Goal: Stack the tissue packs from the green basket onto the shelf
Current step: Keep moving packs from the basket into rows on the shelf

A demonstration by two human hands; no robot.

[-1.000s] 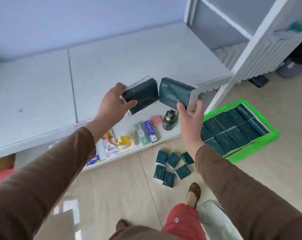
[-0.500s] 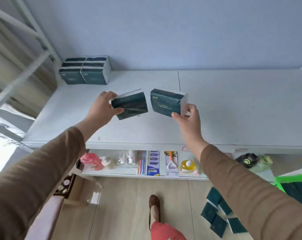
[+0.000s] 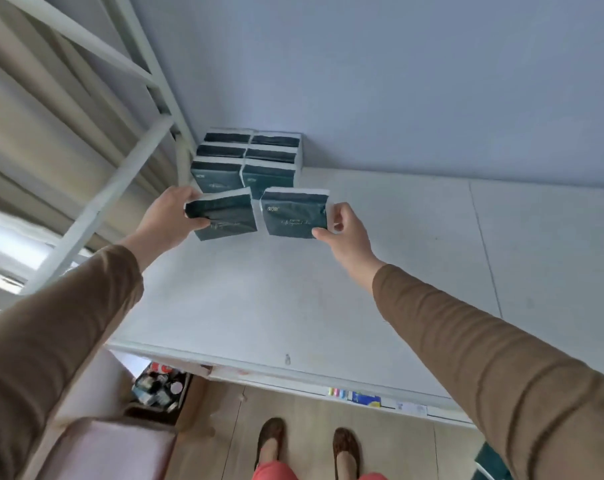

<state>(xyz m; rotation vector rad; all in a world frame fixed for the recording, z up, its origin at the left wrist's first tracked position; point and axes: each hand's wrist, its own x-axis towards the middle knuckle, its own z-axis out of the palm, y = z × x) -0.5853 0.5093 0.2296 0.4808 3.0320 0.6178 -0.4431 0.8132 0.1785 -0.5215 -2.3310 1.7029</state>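
**Two packs carried toward the corner stack**

Head view: the left hand grips a dark green plastic-wrapped tissue pack by its left end, thumb across the face. The right hand pinches a second dark green tissue pack at its right edge. Both are held side by side above the white shelf top, probably to be set down as a pair. Just beyond the hands sits the stack of matching tissue packs, tucked into the corner, apparently for support. Pale script marks the wrappers, too small to read. The green basket is out of view.
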